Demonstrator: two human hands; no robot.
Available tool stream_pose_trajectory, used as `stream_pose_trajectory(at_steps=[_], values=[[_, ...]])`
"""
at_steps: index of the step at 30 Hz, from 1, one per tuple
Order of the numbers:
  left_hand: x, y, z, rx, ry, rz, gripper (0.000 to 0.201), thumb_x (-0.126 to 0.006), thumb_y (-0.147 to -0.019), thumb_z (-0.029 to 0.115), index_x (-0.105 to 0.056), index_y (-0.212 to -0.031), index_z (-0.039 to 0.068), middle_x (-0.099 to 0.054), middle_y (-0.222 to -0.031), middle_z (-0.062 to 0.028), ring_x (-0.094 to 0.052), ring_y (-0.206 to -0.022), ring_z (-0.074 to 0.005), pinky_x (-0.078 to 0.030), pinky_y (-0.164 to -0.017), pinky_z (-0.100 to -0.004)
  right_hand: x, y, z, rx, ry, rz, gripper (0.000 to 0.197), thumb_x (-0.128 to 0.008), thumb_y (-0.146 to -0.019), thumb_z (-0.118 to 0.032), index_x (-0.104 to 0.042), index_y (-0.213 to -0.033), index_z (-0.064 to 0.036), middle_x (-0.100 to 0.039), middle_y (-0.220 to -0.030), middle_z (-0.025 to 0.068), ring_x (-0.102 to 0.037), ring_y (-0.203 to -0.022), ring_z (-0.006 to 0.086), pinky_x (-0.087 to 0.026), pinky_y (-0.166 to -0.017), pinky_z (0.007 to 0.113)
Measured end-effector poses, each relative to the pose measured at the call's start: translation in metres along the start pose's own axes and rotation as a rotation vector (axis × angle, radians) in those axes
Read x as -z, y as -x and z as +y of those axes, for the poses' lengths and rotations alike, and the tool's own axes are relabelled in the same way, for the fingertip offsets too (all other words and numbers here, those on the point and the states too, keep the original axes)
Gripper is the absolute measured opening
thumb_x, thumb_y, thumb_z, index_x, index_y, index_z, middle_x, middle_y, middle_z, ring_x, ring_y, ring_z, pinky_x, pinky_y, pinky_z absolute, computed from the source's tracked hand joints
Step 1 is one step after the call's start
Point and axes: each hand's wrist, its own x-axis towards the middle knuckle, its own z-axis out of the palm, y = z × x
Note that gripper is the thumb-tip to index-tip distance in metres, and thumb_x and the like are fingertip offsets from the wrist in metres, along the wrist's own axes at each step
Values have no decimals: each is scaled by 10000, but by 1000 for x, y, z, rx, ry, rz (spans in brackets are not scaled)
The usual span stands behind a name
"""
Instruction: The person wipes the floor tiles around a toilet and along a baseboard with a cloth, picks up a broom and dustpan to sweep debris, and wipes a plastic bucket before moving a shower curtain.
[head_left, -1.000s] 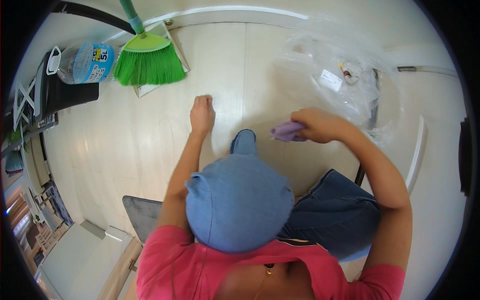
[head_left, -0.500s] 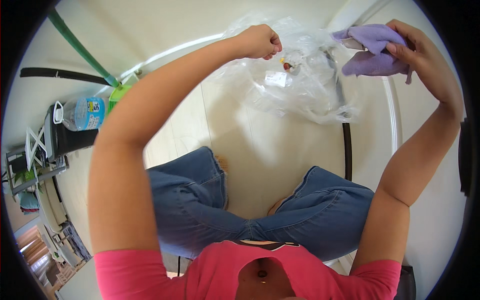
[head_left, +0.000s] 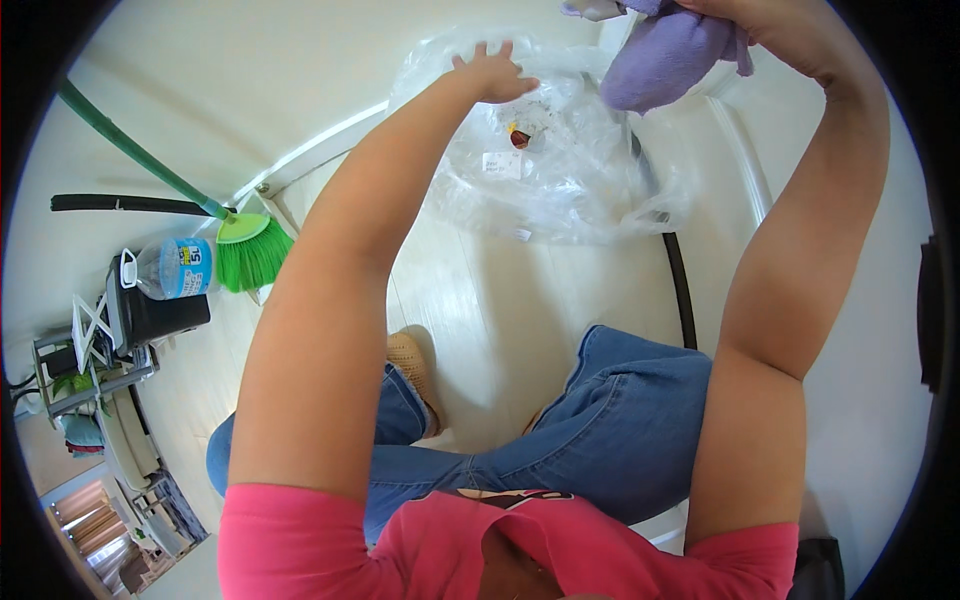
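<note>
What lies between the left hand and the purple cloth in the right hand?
In the head view, only the crinkled top of the clear plastic bag lies between the left hand and the purple cloth held by the right hand.

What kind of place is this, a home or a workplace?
Most likely a room in a home. A green broom leans by the wall, a large water bottle stands on a black stand, and a clear plastic bag of rubbish lies on the pale floor.

Pink short-sleeved top [head_left: 600, 550], blue denim jeans [head_left: 600, 440], tan woven shoe [head_left: 410, 362], bare forearms.
</note>
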Motion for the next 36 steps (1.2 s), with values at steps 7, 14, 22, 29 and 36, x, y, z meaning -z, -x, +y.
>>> stream_pose_trajectory(at_steps=[7,14,22,29,36], values=[[38,7,-9,-31,-15,131,462,-463,-904,447,-543,-1272,180,-331,-1443,-147,-485,-1178,-381,-424,-958,-434,1,-1,8,-8,36,72,195,-618,-813,-144,-640,-907,26,-634,-724,85,-568,-655,163,-447,-622,288],[16,35,-15,-193,50,336,241,-560,-876,213,-640,-1078,110,-519,-1244,-135,-566,-1030,-339,-451,-906,-419,-11,-12,12,9,-109,23,179,-613,-812,-130,-640,-892,27,-633,-706,86,-558,-580,151,-443,-548,292],[31,87,-3,-152,278,222,275,-626,-796,118,-638,-1070,104,-687,-864,-78,-632,-846,-257,-423,-922,-363,-24,-24,19,105,-14,64,175,-610,-817,-124,-627,-885,36,-621,-681,89,-558,-563,148,-445,-531,286],[-30,94,-2,-223,244,-192,363,-644,-793,220,-615,-1130,89,-626,-1086,-153,-548,-1074,-317,-439,-921,-412,-20,-43,27,-107,-262,-176,139,-591,-821,-88,-627,-887,29,-627,-677,88,-558,-524,145,-449,-496,283],[-27,32,7,92,161,-310,565,-630,-800,313,-466,-1308,129,-576,-1191,-159,-511,-1148,-332,-412,-944,-475,-31,-40,12,29,-90,-205,151,-574,-811,-90,-636,-923,-10,-652,-790,78,-588,-718,163,-467,-683,291]])
